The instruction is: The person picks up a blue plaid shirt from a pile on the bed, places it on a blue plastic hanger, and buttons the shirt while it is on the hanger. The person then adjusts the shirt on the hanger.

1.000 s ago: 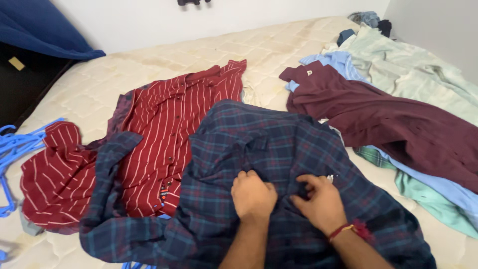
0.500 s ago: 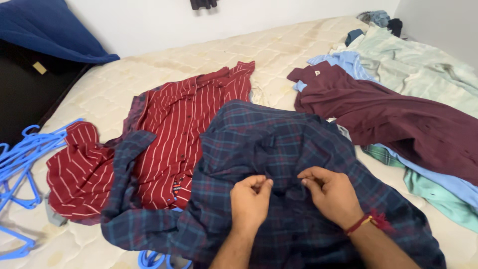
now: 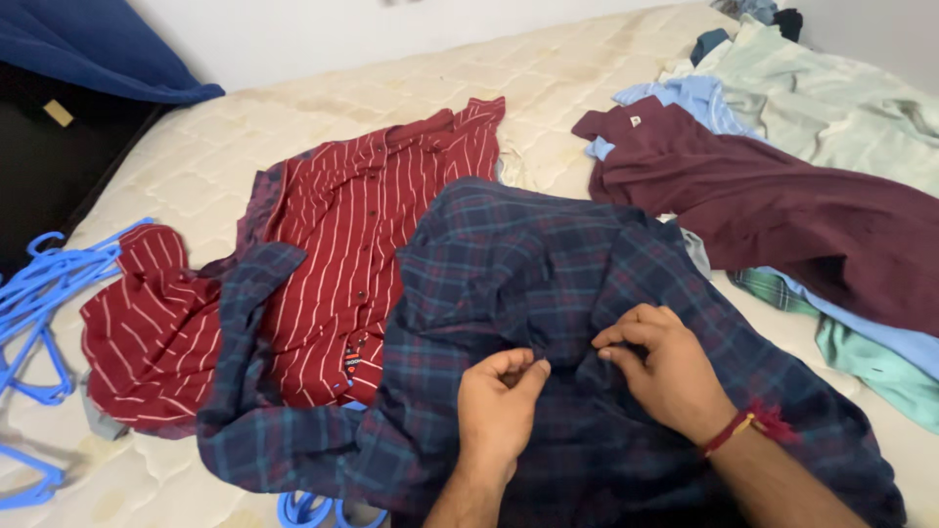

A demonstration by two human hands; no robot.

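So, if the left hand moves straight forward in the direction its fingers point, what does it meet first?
The left hand points up and slightly right, pinching the dark plaid shirt. Going straight on, it would first meet more of that shirt's bunched fabric, probably before the right hand; depth is hard to judge.

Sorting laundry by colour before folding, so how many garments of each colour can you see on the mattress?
Dark blue plaid shirt, pinched by left hand and right hand: 1
Red white-striped shirt: 1
Maroon shirt: 1
Light blue shirt: 1
Pale green garment: 1
Green plaid garment: 1
Total: 6; the far corner pile is unclear.
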